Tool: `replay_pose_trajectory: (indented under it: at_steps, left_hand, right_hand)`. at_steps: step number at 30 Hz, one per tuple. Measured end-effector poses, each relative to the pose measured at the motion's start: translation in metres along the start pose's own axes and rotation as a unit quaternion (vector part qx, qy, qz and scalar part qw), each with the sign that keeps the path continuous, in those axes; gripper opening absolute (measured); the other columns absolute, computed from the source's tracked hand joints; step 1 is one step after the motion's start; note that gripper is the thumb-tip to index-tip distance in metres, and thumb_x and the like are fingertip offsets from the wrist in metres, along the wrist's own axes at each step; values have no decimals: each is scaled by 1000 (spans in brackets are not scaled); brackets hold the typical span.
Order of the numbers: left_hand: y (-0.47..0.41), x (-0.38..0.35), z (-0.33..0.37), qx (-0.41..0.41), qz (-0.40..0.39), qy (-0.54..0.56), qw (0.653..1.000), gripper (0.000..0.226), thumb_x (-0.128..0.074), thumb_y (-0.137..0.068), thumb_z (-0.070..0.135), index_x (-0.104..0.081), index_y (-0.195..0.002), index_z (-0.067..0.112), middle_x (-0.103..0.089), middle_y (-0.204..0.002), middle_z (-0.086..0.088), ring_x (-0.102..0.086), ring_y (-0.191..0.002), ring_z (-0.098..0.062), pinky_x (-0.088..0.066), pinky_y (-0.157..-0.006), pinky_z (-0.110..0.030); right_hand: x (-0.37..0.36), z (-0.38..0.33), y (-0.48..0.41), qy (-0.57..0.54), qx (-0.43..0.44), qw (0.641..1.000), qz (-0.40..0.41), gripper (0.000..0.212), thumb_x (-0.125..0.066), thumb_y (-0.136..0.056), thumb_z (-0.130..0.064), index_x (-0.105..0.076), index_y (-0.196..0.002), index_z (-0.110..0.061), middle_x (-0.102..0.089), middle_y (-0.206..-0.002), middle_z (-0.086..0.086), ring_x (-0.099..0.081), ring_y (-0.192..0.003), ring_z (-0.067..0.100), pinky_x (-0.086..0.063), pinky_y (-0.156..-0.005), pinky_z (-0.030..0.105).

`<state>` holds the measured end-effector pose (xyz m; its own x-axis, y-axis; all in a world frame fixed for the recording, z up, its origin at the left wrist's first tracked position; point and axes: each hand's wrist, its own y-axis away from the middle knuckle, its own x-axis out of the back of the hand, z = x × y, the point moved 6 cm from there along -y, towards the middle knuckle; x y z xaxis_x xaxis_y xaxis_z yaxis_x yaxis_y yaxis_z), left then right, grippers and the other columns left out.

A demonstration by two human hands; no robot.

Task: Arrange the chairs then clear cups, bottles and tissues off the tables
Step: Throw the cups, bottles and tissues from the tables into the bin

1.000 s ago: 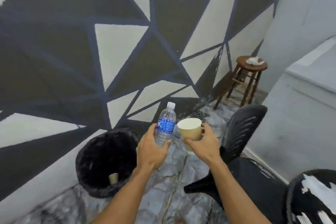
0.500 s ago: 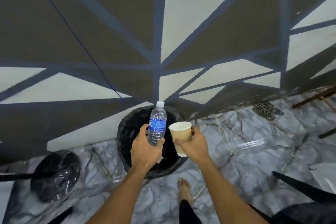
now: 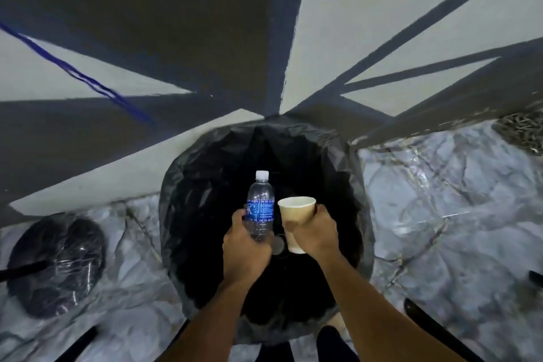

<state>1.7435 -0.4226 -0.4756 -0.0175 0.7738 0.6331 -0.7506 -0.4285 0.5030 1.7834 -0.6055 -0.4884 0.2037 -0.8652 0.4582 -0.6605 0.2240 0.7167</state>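
My left hand [image 3: 245,247] grips a clear plastic water bottle [image 3: 261,209] with a blue label and white cap, held upright. My right hand [image 3: 316,233] holds a tan paper cup [image 3: 296,216] by its side, its open mouth up. Both are held directly over the mouth of a round bin lined with a black bag [image 3: 182,185], which stands on the floor against the wall. The inside of the bin is dark; a small round shape shows between my hands, too dim to name.
A painted wall with dark and pale triangles rises right behind the bin. A black round stand base [image 3: 55,264] wrapped in plastic lies on the marble floor at left. A pile of chain [image 3: 523,132] sits at the far right by the wall. Dark chair legs [image 3: 435,329] cross the lower right.
I have stepped up to the bin, which now fills the middle of the view beneath my hands. Both hands still hold the bottle and the cup, now over the bin's mouth.
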Motion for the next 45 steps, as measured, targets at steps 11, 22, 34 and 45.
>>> replay_pose_trajectory:
  at_steps: [11, 22, 34, 45]
  left_hand:
    - [-111, -95, -63, 59, -43, -14, 997, 50, -75, -78, 35, -49, -120, 27, -66, -96, 0, -62, -90, -24, -46, -76, -28]
    - [-47, -56, -53, 81, -222, -118, 965, 49, -72, -83, 33, -55, -129, 28, -63, -121, -2, -61, -111, -22, -51, -97, -32]
    - [98, 67, 168, -272, -197, -270, 902, 39, -68, -83, 27, -57, -120, 23, -56, -117, 0, -50, -117, -24, -48, -94, -41]
    - [348, 23, 294, -470, -306, -265, 784, 45, -64, -89, 29, -53, -133, 22, -54, -134, -1, -48, -126, -20, -42, -104, -34]
  right_hand:
    - [-77, 28, -128, 28, -85, 996, 28, 72, -85, -67, -46, -58, -122, -10, -65, -120, 11, -65, -107, 29, -53, -81, 32]
    - [-28, 24, -36, 17, -83, 995, -45, 36, -79, -78, -28, -67, -111, -17, -69, -112, 6, -62, -96, 19, -47, -83, 23]
    - [130, -64, 177, 204, 85, 975, 15, 50, -62, -85, -28, -53, -133, -20, -58, -126, 10, -57, -116, 33, -50, -93, 38]
    - [355, 57, 391, 159, 43, 954, 249, 42, -59, -87, -30, -58, -128, -22, -61, -127, 3, -57, -117, 27, -49, -91, 38]
